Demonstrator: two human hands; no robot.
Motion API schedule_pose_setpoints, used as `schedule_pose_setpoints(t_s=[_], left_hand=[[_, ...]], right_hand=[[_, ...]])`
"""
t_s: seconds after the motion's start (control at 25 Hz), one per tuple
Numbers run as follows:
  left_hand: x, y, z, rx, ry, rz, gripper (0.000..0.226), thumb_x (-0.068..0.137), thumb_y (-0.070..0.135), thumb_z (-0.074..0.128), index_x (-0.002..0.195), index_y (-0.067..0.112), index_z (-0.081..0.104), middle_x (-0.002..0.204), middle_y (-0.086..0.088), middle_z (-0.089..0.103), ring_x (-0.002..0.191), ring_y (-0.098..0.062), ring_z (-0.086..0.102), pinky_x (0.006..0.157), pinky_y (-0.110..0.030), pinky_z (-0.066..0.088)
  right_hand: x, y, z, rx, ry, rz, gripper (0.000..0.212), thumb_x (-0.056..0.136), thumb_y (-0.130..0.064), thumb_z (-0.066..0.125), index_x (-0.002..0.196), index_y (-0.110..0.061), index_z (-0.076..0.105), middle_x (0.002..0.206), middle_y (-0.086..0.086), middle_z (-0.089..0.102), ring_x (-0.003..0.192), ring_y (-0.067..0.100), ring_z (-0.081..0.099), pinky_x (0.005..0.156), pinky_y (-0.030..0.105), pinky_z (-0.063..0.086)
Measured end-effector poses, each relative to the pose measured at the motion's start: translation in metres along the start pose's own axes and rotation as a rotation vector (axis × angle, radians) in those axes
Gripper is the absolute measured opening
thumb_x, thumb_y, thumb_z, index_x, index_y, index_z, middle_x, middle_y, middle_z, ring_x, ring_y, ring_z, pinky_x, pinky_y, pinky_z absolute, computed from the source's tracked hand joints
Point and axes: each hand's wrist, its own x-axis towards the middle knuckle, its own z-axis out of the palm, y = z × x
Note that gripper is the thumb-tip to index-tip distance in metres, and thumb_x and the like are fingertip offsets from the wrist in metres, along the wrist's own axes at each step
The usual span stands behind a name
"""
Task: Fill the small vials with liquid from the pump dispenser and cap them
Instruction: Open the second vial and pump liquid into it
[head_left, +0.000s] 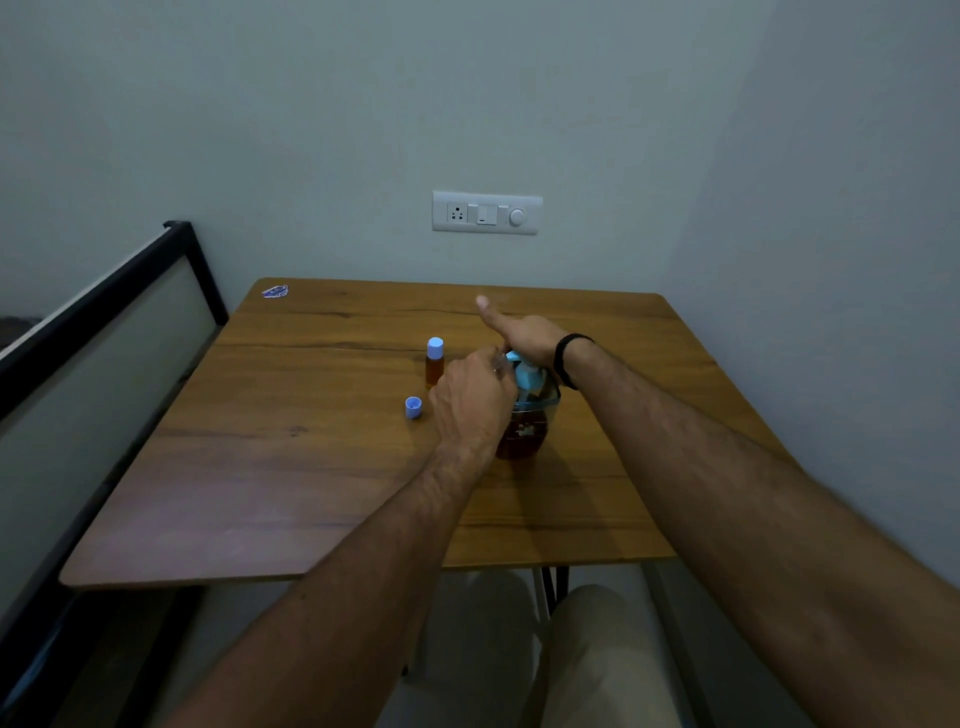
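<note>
Pump dispenser mid-table | right hand presses, fingers straight | left hand grips vial

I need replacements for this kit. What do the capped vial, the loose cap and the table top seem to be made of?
Capped vial: likely clear plastic or glass, since amber liquid shows through.
Loose cap: blue, matte, probably moulded plastic.
Table top: wood-grain surface with a low sheen, perhaps laminate rather than solid wood.
</note>
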Motion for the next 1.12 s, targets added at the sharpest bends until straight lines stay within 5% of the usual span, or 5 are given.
schedule_pose_setpoints(t_s=[0.12,0.28,0.48,0.64,1.12], left_hand=[[0.001,0.000,0.000,-0.004,-0.012,0.001,0.020,0.104,0.031,0.050,0.097,0.019,0.065,0.074,0.009,0.058,0.067,-0.008,0.057,0.059,-0.025,0.047],[0.000,0.002,-0.003,0.015,-0.006,-0.002,0.024,0.106,0.031,0.046,0.098,0.019,0.065,0.075,0.009,0.059,0.063,-0.005,0.054,0.053,-0.021,0.037],[0.000,0.002,-0.003,0.002,-0.036,-0.015,0.019,0.104,0.031,0.051,0.099,0.020,0.065,0.078,0.007,0.061,0.068,-0.008,0.058,0.063,-0.027,0.052],[-0.002,0.003,-0.005,0.015,-0.004,0.001,0.021,0.104,0.033,0.050,0.102,0.020,0.066,0.078,0.008,0.063,0.066,-0.007,0.058,0.055,-0.023,0.044],[0.000,0.001,-0.002,0.033,-0.011,0.011,0.022,0.104,0.034,0.049,0.103,0.020,0.066,0.079,0.008,0.063,0.068,-0.008,0.060,0.061,-0.026,0.052]], right_hand=[[-0.002,0.001,0.004,-0.103,0.138,-0.046,0.064,0.100,-0.069,0.037,0.095,-0.012,0.068,0.102,0.004,0.067,0.102,0.027,0.060,0.082,0.036,0.043],[-0.013,-0.003,-0.003,0.052,-0.034,0.082,0.108,0.071,-0.097,0.040,0.141,-0.017,0.055,0.132,0.006,0.057,0.123,0.032,0.055,0.104,0.052,0.043],[-0.006,0.003,0.005,-0.069,0.142,-0.045,0.063,0.100,-0.066,0.042,0.111,-0.010,0.068,0.128,0.010,0.066,0.102,0.025,0.059,0.086,0.038,0.044],[-0.009,-0.001,-0.004,0.024,-0.029,0.066,0.100,0.079,-0.090,0.041,0.143,-0.015,0.053,0.143,0.011,0.054,0.125,0.033,0.054,0.106,0.054,0.044],[-0.008,-0.003,-0.002,0.013,-0.009,0.032,0.096,0.084,-0.085,0.043,0.150,-0.016,0.046,0.152,0.013,0.047,0.132,0.035,0.050,0.103,0.050,0.043]])
